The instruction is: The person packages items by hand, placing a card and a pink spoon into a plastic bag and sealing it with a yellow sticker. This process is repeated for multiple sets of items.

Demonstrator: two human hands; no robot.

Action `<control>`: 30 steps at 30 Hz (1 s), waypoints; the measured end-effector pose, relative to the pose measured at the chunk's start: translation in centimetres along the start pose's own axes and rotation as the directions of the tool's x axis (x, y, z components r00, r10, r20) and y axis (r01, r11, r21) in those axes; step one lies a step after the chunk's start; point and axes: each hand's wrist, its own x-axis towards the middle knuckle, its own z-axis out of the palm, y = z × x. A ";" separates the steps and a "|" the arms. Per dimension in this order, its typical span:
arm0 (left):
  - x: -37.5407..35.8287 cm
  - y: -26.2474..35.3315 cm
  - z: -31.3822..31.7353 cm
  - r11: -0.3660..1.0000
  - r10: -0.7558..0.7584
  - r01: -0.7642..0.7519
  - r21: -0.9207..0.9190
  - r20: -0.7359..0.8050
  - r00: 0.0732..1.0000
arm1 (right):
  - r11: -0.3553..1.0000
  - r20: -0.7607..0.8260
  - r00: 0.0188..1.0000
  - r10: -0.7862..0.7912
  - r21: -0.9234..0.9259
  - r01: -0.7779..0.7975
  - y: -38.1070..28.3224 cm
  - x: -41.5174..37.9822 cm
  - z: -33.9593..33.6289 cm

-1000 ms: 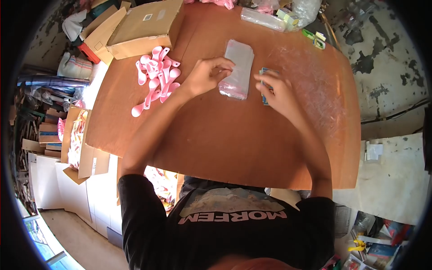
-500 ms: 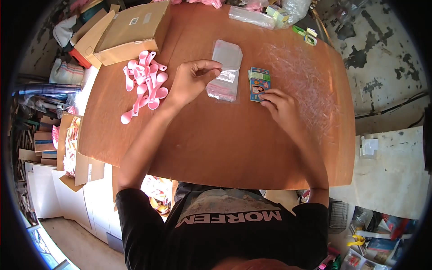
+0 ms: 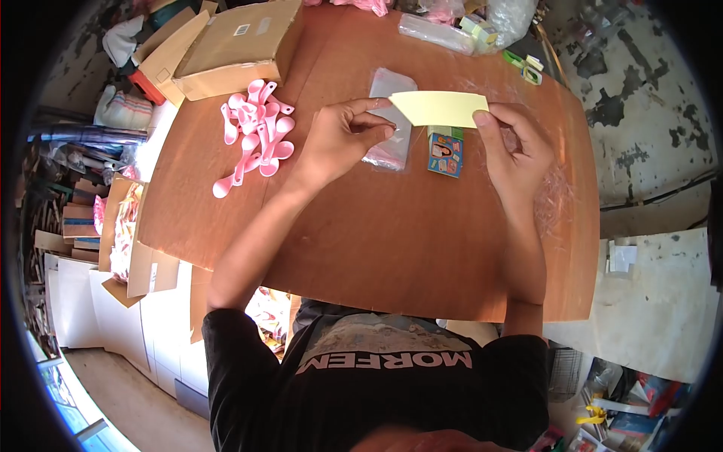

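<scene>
A pale yellow card (image 3: 444, 109) is raised over the table, its right end pinched between the thumb and fingers of my right hand (image 3: 520, 147). My left hand (image 3: 343, 139) hovers at the card's pointed left end, index finger stretched toward that corner. Its thumb and another finger come together below; whatever lies between them is too clear or small to make out. Beneath the hands lies a stack of clear plastic bags (image 3: 392, 154), partly covered by the card. Close to it, a blue printed pack of cards (image 3: 446, 157) rests on the table, its upper part hidden.
Pink plastic spoons (image 3: 263, 132) lie heaped on the brown table (image 3: 361, 248) at left, before a cardboard box (image 3: 237, 49). Thin clear plastic strips (image 3: 556, 196) are scattered at right. A green tape dispenser (image 3: 523, 68) and a clear plastic packet (image 3: 437, 34) stand farther back.
My right hand has lifted from the blue pack and now holds the yellow card up beside my left hand. The left hand's index finger has extended. The whole view has shifted slightly.
</scene>
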 end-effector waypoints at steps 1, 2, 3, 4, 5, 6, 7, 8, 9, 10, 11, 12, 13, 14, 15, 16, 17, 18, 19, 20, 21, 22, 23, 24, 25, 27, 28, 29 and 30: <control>-0.2 0.3 -0.1 0.999 -0.013 0.014 0.043 -0.014 1.000 | 0.999 -0.019 0.999 -0.043 -0.020 0.042 0.2 0.2 -0.1; -0.2 0.0 -0.5 0.999 -0.013 0.013 0.048 -0.018 1.000 | 0.996 -0.038 0.996 -0.085 -0.040 0.083 0.5 0.4 -0.1; -0.4 -0.4 -1.1 0.999 0.014 -0.011 0.048 -0.056 0.998 | 0.996 -0.041 0.996 -0.084 -0.035 0.083 0.9 0.4 -0.3; -0.6 -0.7 -1.6 0.998 0.039 -0.035 0.047 -0.093 0.995 | 0.978 -0.010 0.990 -0.142 -0.153 0.139 1.5 0.2 -0.7; -0.8 -0.8 -2.2 0.999 0.034 -0.030 0.043 -0.110 0.993 | 0.943 0.028 0.980 -0.195 -0.269 0.195 2.3 -0.1 -1.1; -1.0 -0.7 -2.7 0.999 0.031 -0.026 0.043 -0.107 0.994 | 0.944 0.027 0.981 -0.190 -0.270 0.190 3.2 -0.6 -1.3; -1.2 -0.5 -3.1 0.999 0.022 -0.017 0.042 -0.117 0.993 | 0.865 0.149 0.954 -0.262 -0.401 0.300 4.3 -1.5 -1.4; -1.3 -0.5 -3.3 0.999 0.014 -0.009 0.040 -0.127 0.992 | 0.757 0.279 0.909 -0.310 -0.506 0.414 5.2 -2.6 -1.4; -1.3 -0.4 -3.3 0.999 0.013 -0.007 0.051 -0.125 0.992 | 0.717 0.368 0.895 -0.253 -0.550 0.429 5.8 -3.7 -1.3; -1.3 -0.5 -3.2 0.999 0.016 -0.010 0.049 -0.123 0.992 | 0.714 0.368 0.895 -0.254 -0.553 0.430 6.0 -4.5 -1.4; -1.3 -0.4 -3.0 0.998 0.020 -0.012 0.068 -0.126 0.992 | 0.786 0.457 0.880 -0.131 -0.493 0.374 6.1 -5.0 -1.7; -1.1 -0.3 -2.9 0.996 0.024 -0.013 0.088 -0.130 0.991 | 0.847 0.546 0.838 -0.017 -0.437 0.302 6.3 -5.1 -1.8; -0.9 -0.6 -2.6 0.996 0.023 -0.012 0.087 -0.129 0.991 | 0.908 0.536 0.841 0.072 -0.384 0.167 6.4 -5.1 -2.0; -0.6 -0.9 -2.3 0.997 0.063 -0.056 0.058 -0.130 0.990 | 0.908 0.537 0.840 0.075 -0.385 0.164 6.4 -4.9 -2.5; -0.1 -1.1 -1.9 0.995 0.103 -0.100 0.029 -0.132 0.986 | 0.944 0.502 0.853 0.143 -0.329 0.035 5.8 -3.7 -3.1; 0.3 -1.0 -1.6 0.995 0.101 -0.098 0.028 -0.128 0.987 | 0.959 0.471 0.856 0.215 -0.266 -0.094 5.1 -2.5 -3.6; 0.8 -0.8 -1.2 0.994 0.109 -0.105 0.043 -0.104 0.989 | 0.961 0.386 0.919 0.077 -0.275 0.035 4.5 -1.2 -3.8; 1.3 -0.5 -0.8 0.992 0.118 -0.113 0.058 -0.079 0.990 | 0.960 0.383 0.921 0.077 -0.277 0.035 3.7 -0.2 -4.0; 1.6 0.1 -0.3 0.991 0.122 -0.118 0.059 -0.076 0.990 | 0.982 0.219 0.967 0.127 -0.167 -0.091 2.9 0.7 -4.2; 2.0 1.0 0.2 0.991 0.100 -0.097 0.089 -0.035 0.994 | 0.981 0.055 0.979 0.195 -0.033 -0.193 2.1 1.5 -4.2; 2.3 1.6 0.6 0.990 0.078 -0.078 0.122 0.005 0.997 | 0.981 0.048 0.980 0.191 -0.034 -0.190 1.2 2.2 -4.0; 2.6 2.0 1.2 0.989 0.084 -0.084 0.125 0.010 0.996 | 0.988 -0.052 0.988 0.143 0.064 -0.140 0.3 2.8 -3.5; 2.9 2.4 1.6 0.988 0.097 -0.100 0.116 0.033 0.995 | 0.985 -0.157 0.982 0.102 0.157 -0.077 -0.2 3.2 -3.2; 3.3 2.8 2.0 0.988 0.110 -0.116 0.107 0.056 0.992 | 0.985 -0.166 0.981 0.098 0.156 -0.072 -0.1 3.3 -3.1; 3.6 3.3 2.4 0.987 0.108 -0.116 0.114 0.071 0.992 | 0.988 -0.198 0.976 0.096 0.137 -0.069 0.1 3.5 -2.9; 3.9 4.7 3.0 0.986 0.124 -0.133 0.099 0.094 0.988 | 0.991 -0.232 0.968 0.091 0.120 -0.065 0.7 3.8 -2.8; 4.0 5.1 3.2 0.986 0.136 -0.146 0.081 0.116 0.984 | 0.989 -0.193 0.976 0.098 0.124 -0.075 1.0 3.9 -2.8; 4.2 5.1 3.2 0.985 0.138 -0.149 0.083 0.120 0.983 | 0.988 -0.153 0.982 0.106 0.127 -0.087 1.3 3.9 -2.9; 4.6 5.2 3.2 0.983 0.169 -0.178 0.053 0.146 0.975 | 0.989 -0.157 0.982 0.103 0.125 -0.083 1.6 3.7 -2.9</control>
